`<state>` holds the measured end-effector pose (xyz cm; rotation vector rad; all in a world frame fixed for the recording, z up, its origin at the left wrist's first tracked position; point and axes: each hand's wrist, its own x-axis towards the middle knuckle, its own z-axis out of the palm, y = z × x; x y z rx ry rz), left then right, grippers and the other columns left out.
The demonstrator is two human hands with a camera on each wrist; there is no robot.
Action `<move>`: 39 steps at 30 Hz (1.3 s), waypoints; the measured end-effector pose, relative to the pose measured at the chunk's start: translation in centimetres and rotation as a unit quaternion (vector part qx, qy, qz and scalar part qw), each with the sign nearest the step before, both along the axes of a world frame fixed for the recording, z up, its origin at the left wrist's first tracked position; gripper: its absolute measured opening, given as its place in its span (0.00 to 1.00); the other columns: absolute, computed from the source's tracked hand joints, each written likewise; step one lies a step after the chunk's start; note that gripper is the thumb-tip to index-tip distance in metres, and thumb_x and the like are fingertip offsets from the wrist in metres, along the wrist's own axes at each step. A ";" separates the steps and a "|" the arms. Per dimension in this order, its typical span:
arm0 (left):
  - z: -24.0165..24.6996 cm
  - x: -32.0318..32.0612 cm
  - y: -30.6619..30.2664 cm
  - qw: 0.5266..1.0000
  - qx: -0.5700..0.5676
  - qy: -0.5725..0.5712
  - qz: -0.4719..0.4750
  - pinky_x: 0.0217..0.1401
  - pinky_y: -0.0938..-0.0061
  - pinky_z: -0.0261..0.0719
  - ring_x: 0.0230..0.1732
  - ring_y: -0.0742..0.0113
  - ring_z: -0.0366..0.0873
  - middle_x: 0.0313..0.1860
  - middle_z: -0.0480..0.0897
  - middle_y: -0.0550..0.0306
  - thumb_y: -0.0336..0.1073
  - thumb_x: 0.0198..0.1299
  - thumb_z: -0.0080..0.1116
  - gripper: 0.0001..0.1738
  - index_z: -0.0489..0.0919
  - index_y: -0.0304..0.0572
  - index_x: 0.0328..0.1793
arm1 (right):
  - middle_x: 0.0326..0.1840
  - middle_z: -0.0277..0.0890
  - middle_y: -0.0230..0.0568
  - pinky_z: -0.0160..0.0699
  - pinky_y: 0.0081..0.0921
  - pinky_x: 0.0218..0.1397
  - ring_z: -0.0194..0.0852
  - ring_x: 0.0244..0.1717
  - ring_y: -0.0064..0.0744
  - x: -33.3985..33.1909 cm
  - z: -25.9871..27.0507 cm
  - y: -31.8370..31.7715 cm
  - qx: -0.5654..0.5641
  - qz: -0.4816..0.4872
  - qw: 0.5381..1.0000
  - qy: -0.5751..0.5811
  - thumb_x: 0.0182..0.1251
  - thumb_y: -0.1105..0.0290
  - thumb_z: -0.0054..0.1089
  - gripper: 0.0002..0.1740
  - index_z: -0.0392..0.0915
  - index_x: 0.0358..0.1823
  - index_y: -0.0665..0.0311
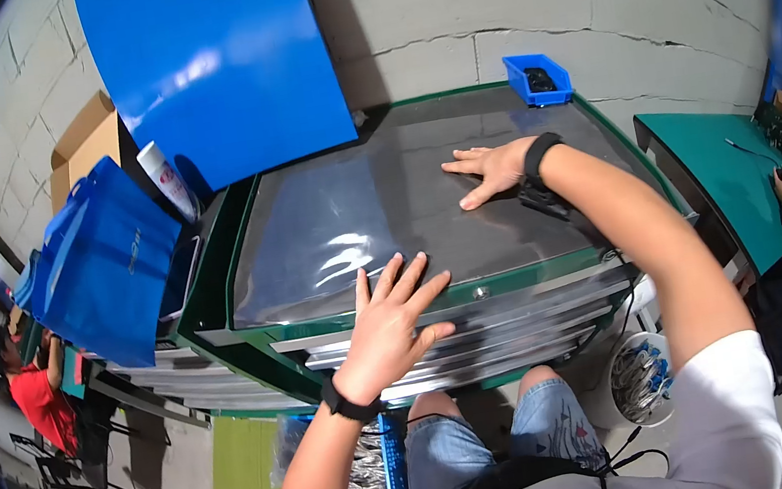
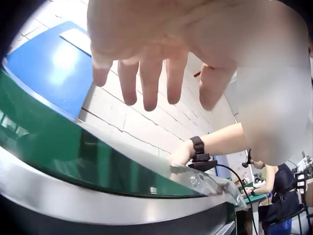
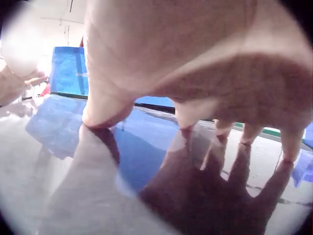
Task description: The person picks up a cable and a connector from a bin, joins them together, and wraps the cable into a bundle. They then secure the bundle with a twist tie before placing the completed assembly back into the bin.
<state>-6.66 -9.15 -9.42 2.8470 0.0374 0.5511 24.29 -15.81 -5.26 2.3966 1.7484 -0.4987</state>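
Note:
A green-framed drawer cabinet with a dark, shiny top (image 1: pixel 406 207) stands in front of me. My right hand (image 1: pixel 499 171) rests on that top with fingers spread. In the right wrist view, the fingertips (image 3: pixel 100 120) meet their own reflections on the glossy surface. Over the front edge is my left hand (image 1: pixel 389 331), fingers straight and apart, holding nothing. The left wrist view shows its fingers (image 2: pixel 149 85) above the green edge (image 2: pixel 107 159). Clear plastic film (image 2: pixel 210 183) hangs over this edge near the right hand. Both wrists wear black straps.
A blue panel (image 1: pixel 223 67) leans on the wall behind. A small blue bin (image 1: pixel 542 98) sits at the back right corner. To the left are a blue bag (image 1: pixel 106 262) and a spray can (image 1: pixel 167 182). A white bucket (image 1: pixel 666 406) stands below right. People work at both sides.

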 end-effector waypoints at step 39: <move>-0.6 9.0 -5.3 0.985 0.110 0.109 0.080 0.73 0.56 0.43 0.73 0.49 0.49 0.73 0.56 0.48 0.70 0.59 0.34 0.44 0.60 0.44 0.71 | 0.38 0.78 0.58 0.68 0.39 0.48 0.75 0.44 0.52 -1.2 -57.7 -48.9 0.108 -0.791 0.553 0.239 0.46 0.52 0.65 0.26 0.81 0.37 0.70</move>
